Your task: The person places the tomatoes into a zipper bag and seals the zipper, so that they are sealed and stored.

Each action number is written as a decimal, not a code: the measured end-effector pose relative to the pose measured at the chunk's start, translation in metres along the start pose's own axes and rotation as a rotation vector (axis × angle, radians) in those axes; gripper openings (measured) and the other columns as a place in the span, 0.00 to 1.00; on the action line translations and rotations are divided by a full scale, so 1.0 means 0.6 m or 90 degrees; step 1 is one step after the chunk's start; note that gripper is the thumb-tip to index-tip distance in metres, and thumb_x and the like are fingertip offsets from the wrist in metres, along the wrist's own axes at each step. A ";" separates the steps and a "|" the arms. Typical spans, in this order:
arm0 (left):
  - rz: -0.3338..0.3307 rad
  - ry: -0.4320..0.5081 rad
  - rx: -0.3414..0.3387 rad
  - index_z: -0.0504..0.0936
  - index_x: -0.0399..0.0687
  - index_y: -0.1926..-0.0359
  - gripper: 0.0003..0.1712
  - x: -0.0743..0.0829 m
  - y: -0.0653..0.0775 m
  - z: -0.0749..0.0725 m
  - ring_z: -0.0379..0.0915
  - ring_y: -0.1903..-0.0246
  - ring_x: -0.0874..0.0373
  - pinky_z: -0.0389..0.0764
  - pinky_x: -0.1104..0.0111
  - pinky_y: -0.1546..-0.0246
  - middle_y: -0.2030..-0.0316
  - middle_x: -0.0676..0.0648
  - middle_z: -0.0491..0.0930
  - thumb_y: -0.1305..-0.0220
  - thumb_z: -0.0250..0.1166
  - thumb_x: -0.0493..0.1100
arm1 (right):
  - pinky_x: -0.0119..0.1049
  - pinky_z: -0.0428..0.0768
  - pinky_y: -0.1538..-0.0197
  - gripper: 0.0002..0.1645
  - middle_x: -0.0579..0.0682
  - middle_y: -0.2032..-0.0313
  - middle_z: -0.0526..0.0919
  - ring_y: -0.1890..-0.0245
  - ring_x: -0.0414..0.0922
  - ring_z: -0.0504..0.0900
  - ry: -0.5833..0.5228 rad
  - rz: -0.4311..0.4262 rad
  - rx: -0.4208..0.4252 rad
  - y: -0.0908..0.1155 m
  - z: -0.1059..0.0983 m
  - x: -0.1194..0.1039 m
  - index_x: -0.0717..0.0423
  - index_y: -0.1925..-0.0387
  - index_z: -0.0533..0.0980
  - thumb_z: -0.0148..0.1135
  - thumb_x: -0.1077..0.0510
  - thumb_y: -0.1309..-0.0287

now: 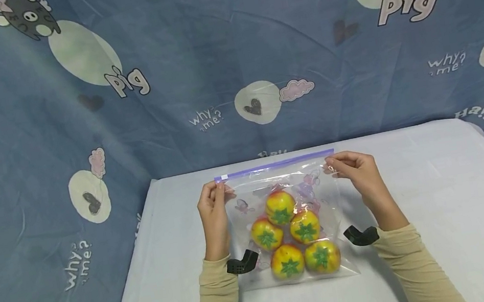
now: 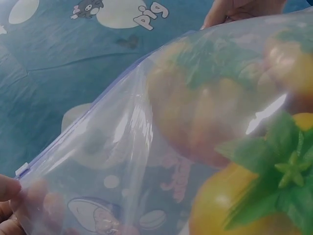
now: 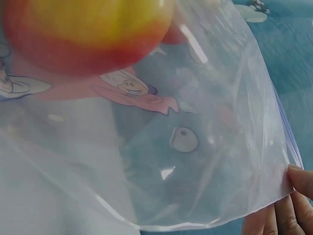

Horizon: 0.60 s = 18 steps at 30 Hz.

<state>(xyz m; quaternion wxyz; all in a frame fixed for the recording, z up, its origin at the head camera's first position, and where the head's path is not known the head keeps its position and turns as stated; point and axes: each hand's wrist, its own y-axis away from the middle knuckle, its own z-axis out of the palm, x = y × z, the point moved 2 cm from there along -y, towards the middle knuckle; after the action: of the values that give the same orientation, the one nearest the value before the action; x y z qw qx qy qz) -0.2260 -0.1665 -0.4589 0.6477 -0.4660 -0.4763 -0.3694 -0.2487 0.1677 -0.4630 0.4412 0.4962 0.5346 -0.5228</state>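
A clear zip bag (image 1: 250, 273) with printed figures and a purple zip strip along its top is held up over the white table. Inside it are several yellow-red toy tomatoes (image 1: 280, 207) with green leaf tops. My left hand (image 1: 214, 211) pinches the bag's top left corner, close to the white slider (image 2: 22, 169). The top right corner is pinched between thumb and fingers of my right hand (image 1: 358, 170). In the right wrist view, the right thumb (image 3: 299, 178) presses on the film, with the other fingers behind it.
The white table (image 1: 456, 224) spreads out on both sides of the bag. Behind it and at the left hangs a blue printed cloth (image 1: 193, 65). Black wrist cameras (image 1: 243, 263) sit at the cuffs of both tan sleeves (image 1: 216, 299).
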 end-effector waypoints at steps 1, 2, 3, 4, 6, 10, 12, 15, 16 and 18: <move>0.001 0.001 0.000 0.77 0.33 0.54 0.13 0.000 0.000 0.000 0.81 0.67 0.62 0.84 0.71 0.56 0.69 0.53 0.81 0.21 0.56 0.42 | 0.28 0.85 0.59 0.22 0.32 0.70 0.89 0.65 0.32 0.89 0.000 -0.002 -0.001 -0.001 0.000 0.000 0.68 0.53 0.83 0.65 0.50 0.30; 0.001 0.002 -0.002 0.77 0.33 0.54 0.13 0.001 0.000 0.000 0.81 0.66 0.62 0.84 0.71 0.56 0.69 0.53 0.81 0.21 0.56 0.42 | 0.28 0.85 0.58 0.21 0.32 0.70 0.89 0.65 0.32 0.89 0.000 -0.003 -0.002 -0.001 -0.001 -0.001 0.68 0.53 0.83 0.65 0.50 0.30; 0.001 0.004 -0.003 0.77 0.33 0.54 0.13 0.001 0.000 0.001 0.81 0.66 0.62 0.84 0.71 0.56 0.68 0.53 0.82 0.21 0.56 0.42 | 0.28 0.85 0.58 0.21 0.32 0.70 0.89 0.65 0.32 0.89 -0.001 -0.004 -0.002 -0.002 -0.001 -0.001 0.67 0.53 0.83 0.65 0.50 0.30; 0.001 0.005 -0.005 0.77 0.34 0.54 0.13 0.001 -0.001 0.001 0.81 0.66 0.62 0.84 0.71 0.55 0.68 0.53 0.82 0.21 0.56 0.42 | 0.28 0.85 0.58 0.21 0.32 0.69 0.89 0.65 0.32 0.89 0.001 -0.005 -0.002 -0.002 -0.001 -0.001 0.67 0.53 0.83 0.65 0.50 0.30; -0.002 0.011 -0.009 0.77 0.34 0.54 0.12 0.003 0.000 0.001 0.81 0.66 0.62 0.84 0.71 0.55 0.68 0.53 0.82 0.21 0.56 0.42 | 0.28 0.85 0.58 0.20 0.31 0.69 0.89 0.65 0.32 0.89 0.003 -0.003 -0.004 -0.003 -0.002 -0.001 0.66 0.53 0.83 0.65 0.50 0.30; -0.011 0.020 -0.015 0.76 0.35 0.54 0.11 0.004 -0.001 0.002 0.81 0.66 0.62 0.84 0.71 0.54 0.67 0.53 0.82 0.21 0.56 0.42 | 0.28 0.85 0.59 0.19 0.31 0.69 0.89 0.65 0.31 0.89 0.003 0.005 -0.005 -0.003 -0.003 -0.001 0.64 0.53 0.83 0.65 0.50 0.30; -0.014 0.024 -0.017 0.76 0.35 0.53 0.11 0.003 -0.001 0.002 0.81 0.66 0.62 0.84 0.71 0.54 0.67 0.53 0.82 0.21 0.56 0.42 | 0.28 0.85 0.58 0.19 0.31 0.68 0.89 0.64 0.31 0.89 0.002 0.009 -0.008 -0.003 -0.004 0.001 0.63 0.53 0.83 0.65 0.50 0.30; -0.015 0.028 -0.019 0.76 0.35 0.53 0.11 0.003 0.000 0.002 0.81 0.66 0.61 0.83 0.70 0.53 0.67 0.52 0.81 0.21 0.56 0.42 | 0.28 0.86 0.58 0.20 0.31 0.67 0.89 0.63 0.31 0.89 0.006 0.015 -0.013 -0.002 -0.004 0.004 0.64 0.52 0.83 0.65 0.49 0.30; -0.015 0.028 -0.019 0.76 0.35 0.53 0.11 0.003 0.001 0.002 0.80 0.67 0.61 0.83 0.70 0.53 0.67 0.52 0.81 0.21 0.55 0.41 | 0.28 0.86 0.58 0.21 0.30 0.67 0.89 0.63 0.31 0.89 0.010 0.019 -0.016 -0.002 -0.003 0.005 0.64 0.51 0.83 0.65 0.49 0.30; -0.016 0.028 -0.020 0.76 0.35 0.54 0.11 0.003 0.001 0.002 0.80 0.67 0.61 0.83 0.70 0.53 0.67 0.52 0.81 0.21 0.55 0.41 | 0.28 0.86 0.57 0.23 0.29 0.66 0.88 0.62 0.30 0.88 0.019 0.026 -0.020 -0.001 -0.003 0.007 0.65 0.49 0.82 0.66 0.48 0.31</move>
<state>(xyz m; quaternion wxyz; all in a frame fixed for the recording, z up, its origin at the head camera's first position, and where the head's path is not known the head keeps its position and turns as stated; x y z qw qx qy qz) -0.2252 -0.1652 -0.4574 0.6458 -0.4620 -0.4618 -0.3953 -0.2496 0.1701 -0.4668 0.4516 0.5079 0.5392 -0.4974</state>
